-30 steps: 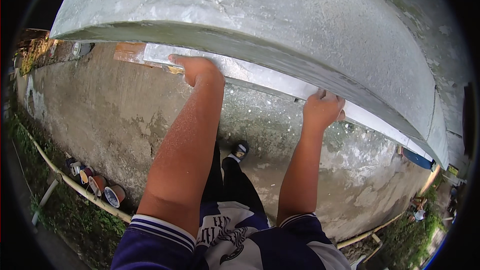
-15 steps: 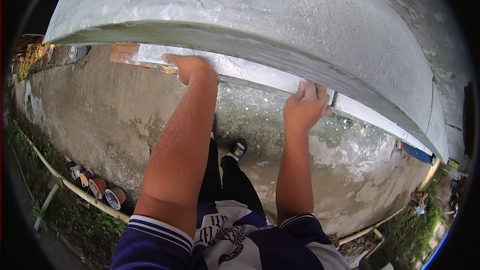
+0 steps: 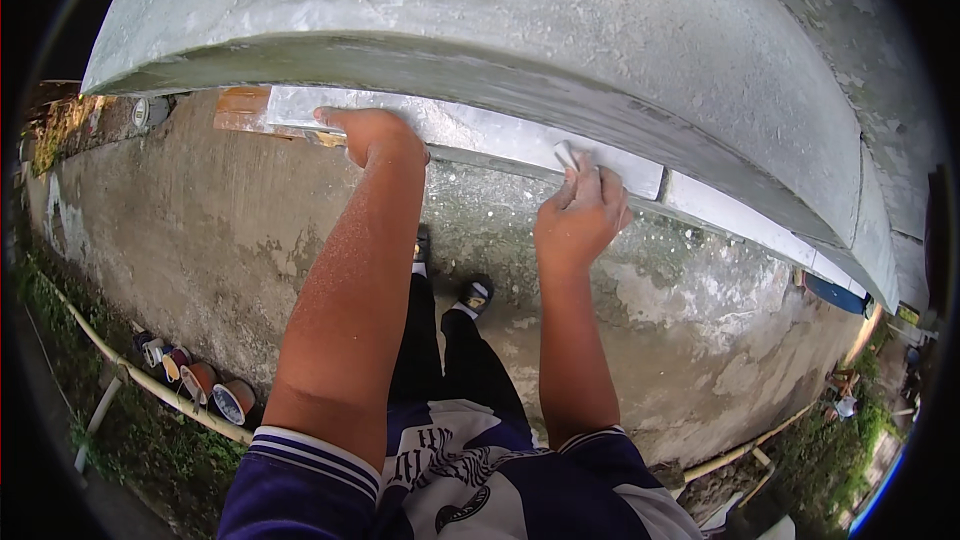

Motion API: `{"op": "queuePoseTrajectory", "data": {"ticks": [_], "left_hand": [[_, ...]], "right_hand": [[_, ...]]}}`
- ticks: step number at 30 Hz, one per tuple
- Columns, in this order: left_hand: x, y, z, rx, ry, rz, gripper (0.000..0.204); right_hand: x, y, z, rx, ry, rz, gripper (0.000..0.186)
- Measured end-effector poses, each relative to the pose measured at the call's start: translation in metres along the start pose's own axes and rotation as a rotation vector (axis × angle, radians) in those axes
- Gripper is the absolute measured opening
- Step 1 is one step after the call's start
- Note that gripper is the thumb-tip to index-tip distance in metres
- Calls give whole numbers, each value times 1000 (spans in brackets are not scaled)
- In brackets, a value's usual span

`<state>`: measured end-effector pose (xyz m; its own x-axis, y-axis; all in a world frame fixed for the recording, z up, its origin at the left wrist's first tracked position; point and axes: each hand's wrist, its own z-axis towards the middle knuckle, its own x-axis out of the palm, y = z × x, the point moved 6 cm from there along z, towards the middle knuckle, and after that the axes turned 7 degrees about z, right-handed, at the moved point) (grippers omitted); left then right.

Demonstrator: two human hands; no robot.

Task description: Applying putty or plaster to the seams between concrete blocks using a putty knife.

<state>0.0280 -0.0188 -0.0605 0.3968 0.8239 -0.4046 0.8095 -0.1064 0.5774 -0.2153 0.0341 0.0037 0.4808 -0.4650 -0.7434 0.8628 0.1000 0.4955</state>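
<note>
My left hand (image 3: 370,135) is closed on the near edge of a white, dusty board (image 3: 470,130) toward the board's left part, with the thumb on its top. My right hand (image 3: 585,215) has its fingers closed on a small pale grey piece (image 3: 562,153), too small to identify, against the board farther right. The board lies just below the overhanging edge of a grey concrete slab (image 3: 500,10). A brown wooden piece (image 3: 238,100) shows at the board's left end, and another white section (image 3: 740,215) continues to the right beyond a dark seam.
Below me is stained concrete paving (image 3: 180,230). Several small buckets (image 3: 200,380) sit at the lower left beside a bamboo pole (image 3: 110,350) and weeds. A blue container (image 3: 835,295) is partly hidden at the right. My feet stand beneath my arms.
My right hand has moved left along the board, and the small grey piece now shows between its fingers. My left hand and the board appear slightly farther left in the view.
</note>
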Motion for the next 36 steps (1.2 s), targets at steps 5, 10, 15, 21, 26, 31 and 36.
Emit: {"op": "queuePoseTrajectory", "data": {"ticks": [5,10,15,21,26,31,36], "left_hand": [[-1,1,2,-25,-49,42,77],[8,2,9,-14,21,80,76],[2,-9,12,-20,-36,53,72],[65,-15,99,-196,-234,497,78],[-6,-19,4,28,-18,24,67],[-5,11,-8,-98,-58,-32,49],[-7,2,-6,-75,-70,-21,55]], "right_hand": [[17,29,-20,-76,109,151,32],[-30,-68,18,199,-72,-201,23],[-21,-70,37,213,14,-272,13],[44,62,19,-115,198,126,22],[7,-68,53,219,198,-257,21],[0,-61,53,259,79,-274,33],[77,54,23,52,230,36,29]]}}
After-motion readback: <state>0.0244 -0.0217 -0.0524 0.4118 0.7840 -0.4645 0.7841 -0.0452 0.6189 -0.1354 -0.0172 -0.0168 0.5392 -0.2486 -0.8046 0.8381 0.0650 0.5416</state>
